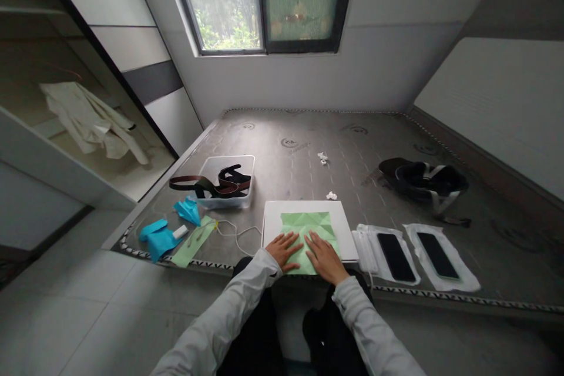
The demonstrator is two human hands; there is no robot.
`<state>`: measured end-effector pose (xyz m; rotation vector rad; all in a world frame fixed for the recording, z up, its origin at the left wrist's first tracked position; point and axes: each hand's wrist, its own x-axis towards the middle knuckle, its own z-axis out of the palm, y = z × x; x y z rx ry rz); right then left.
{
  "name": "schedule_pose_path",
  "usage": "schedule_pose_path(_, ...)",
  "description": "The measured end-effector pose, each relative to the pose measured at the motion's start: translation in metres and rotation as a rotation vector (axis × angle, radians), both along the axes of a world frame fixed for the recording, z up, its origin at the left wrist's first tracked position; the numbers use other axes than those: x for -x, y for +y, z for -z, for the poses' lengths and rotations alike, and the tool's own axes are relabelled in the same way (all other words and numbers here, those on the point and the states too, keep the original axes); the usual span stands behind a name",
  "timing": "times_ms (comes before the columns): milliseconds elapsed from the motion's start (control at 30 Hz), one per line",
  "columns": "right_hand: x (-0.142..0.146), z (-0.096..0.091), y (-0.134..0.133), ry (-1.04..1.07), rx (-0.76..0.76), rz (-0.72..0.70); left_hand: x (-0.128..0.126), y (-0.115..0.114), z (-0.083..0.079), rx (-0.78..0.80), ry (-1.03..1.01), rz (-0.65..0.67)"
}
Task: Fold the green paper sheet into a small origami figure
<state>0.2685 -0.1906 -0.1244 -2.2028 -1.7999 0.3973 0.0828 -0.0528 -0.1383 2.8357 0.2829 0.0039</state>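
Green creased paper point(308, 222) is covered on the white box point(272, 223) by the left hand point(282, 251) and right hand point(325, 257), both laid flat, fingers spread wide.

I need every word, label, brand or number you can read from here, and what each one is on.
No text can be read in this view.
Mattress: printed round marks and nearby print, too small and blurred to read.
Green paper: no writing to be made out.
White box: no label to be made out.
Two phones: dark screens, no text visible.
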Motion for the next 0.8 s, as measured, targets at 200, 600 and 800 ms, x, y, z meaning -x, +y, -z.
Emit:
schedule_pose_path(200, -0.046, -0.002, 0.003, -0.056, 0.046, 0.096, 0.009, 0.010, -0.005, 0.001, 0.118, 0.067)
schedule_pose_path(600, -0.062, -0.027, -0.049, 0.207, -0.005, -0.083, 0.010, 0.011, 0.011, 0.303, -0.169, -0.370)
schedule_pose_path(800, -0.057, -0.026, -0.027, 0.157, 0.032, 0.096, -0.006, 0.021, 0.008, 0.260, -0.251, -0.708)
